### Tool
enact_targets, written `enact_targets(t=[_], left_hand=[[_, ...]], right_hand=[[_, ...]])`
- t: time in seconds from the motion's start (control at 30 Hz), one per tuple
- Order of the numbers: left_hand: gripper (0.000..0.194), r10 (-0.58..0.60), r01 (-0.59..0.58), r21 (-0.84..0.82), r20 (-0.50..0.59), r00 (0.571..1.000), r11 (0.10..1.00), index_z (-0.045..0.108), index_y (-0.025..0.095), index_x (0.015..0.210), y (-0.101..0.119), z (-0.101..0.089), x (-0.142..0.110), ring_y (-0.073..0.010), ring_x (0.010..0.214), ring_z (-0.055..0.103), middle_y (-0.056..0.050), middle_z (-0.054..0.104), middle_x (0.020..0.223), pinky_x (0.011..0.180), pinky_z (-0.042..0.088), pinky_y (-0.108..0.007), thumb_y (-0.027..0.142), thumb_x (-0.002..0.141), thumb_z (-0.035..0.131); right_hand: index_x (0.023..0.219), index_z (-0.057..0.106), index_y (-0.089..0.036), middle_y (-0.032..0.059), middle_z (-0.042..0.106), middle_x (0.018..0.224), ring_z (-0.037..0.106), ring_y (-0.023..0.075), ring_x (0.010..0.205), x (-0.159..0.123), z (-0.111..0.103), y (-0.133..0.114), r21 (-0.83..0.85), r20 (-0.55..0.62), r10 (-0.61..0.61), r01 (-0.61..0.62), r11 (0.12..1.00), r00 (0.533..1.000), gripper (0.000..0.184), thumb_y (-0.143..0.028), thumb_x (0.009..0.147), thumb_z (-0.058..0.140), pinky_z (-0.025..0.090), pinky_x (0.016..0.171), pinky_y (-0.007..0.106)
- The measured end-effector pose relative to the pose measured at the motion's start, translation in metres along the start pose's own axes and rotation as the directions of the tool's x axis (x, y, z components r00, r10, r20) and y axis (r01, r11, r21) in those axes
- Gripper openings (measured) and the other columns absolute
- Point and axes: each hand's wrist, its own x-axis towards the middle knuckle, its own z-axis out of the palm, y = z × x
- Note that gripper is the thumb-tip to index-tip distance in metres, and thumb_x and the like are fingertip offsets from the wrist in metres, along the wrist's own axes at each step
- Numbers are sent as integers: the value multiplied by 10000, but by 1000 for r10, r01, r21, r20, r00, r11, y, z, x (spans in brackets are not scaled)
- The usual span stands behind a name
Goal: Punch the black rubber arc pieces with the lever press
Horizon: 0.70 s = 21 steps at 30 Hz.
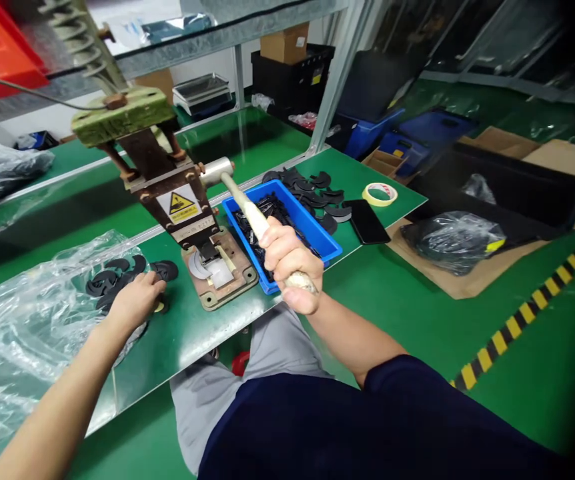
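My right hand (291, 263) is wrapped round the pale lever handle (250, 210) of a small hand press (170, 183) that stands on the green bench. A curved pale piece (197, 265) lies on the press base under the ram. My left hand (135, 300) rests palm down on a pile of black curved parts (117, 275) left of the press, its fingers closed over something I cannot make out. A blue bin (317, 233) with black parts sits just behind my right hand.
Clear plastic bags (22, 320) lie at the left. More black curved parts (317, 190), a phone (366, 221) and a tape roll (380, 194) sit at the right of the bench. Cardboard, blue crates and a black bag lie on the floor beyond.
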Motion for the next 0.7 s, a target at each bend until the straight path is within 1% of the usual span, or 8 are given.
enact_targets(t=[0.1,0.17,0.23,0.3,0.37,0.43,0.53,0.7], left_hand=[[58,-19,10,-219,-37,999,976,608,204,763,-4,-11,-2,-227,739,602,-64,626,786,634,433,-291,195,777,553],[109,-144,87,-450,-95,985,889,606,216,784,-1,-17,-2,-192,628,565,-21,601,694,594,423,-280,321,757,611],[284,-300,150,-700,-96,949,699,637,211,864,8,-23,2,-176,582,555,0,598,651,570,432,-272,439,699,675],[406,-393,174,-888,-8,919,426,654,183,890,23,-28,10,-172,566,571,-12,625,640,543,445,-264,481,625,730],[405,-411,190,-967,106,906,170,641,163,808,40,-32,23,-165,552,586,-29,641,622,520,451,-249,445,553,778],[364,-416,200,-980,182,891,-2,608,161,731,55,-34,38,-153,545,596,-28,639,603,500,447,-226,377,508,799],[296,-439,195,-974,225,870,-114,579,162,678,69,-36,58,-116,510,566,-2,620,581,467,421,-192,270,489,779],[300,-473,192,-966,253,844,-175,495,184,632,80,-35,74,-93,475,517,39,560,522,481,445,-199,174,466,745]], right_hand=[[734,568,-259,-2,589,723,601,237,910,7,2,-4,115,-12,-151,152,982,988,125,-376,733,613,425,1040,582],[739,567,-253,2,587,730,600,239,910,10,2,-6,135,3,-157,155,979,988,107,-349,726,612,439,1029,584],[738,569,-253,3,583,725,597,239,905,12,1,-6,144,0,-171,169,975,985,100,-344,720,608,438,1027,584],[739,571,-254,2,577,721,594,236,905,13,0,-6,146,1,-183,181,973,983,97,-338,710,609,450,1011,568],[739,567,-254,-1,571,718,593,231,900,13,0,-6,145,4,-191,189,971,982,102,-338,706,613,462,988,548],[742,560,-250,-3,569,717,592,227,906,13,0,-6,143,3,-197,194,970,980,106,-337,712,612,470,973,529],[749,554,-241,-3,564,718,595,221,914,13,0,-6,141,9,-203,200,970,979,111,-339,724,601,464,977,511],[753,554,-252,-7,571,719,598,226,919,12,1,-6,150,-3,-183,181,972,983,127,-352,701,613,447,1003,508]])
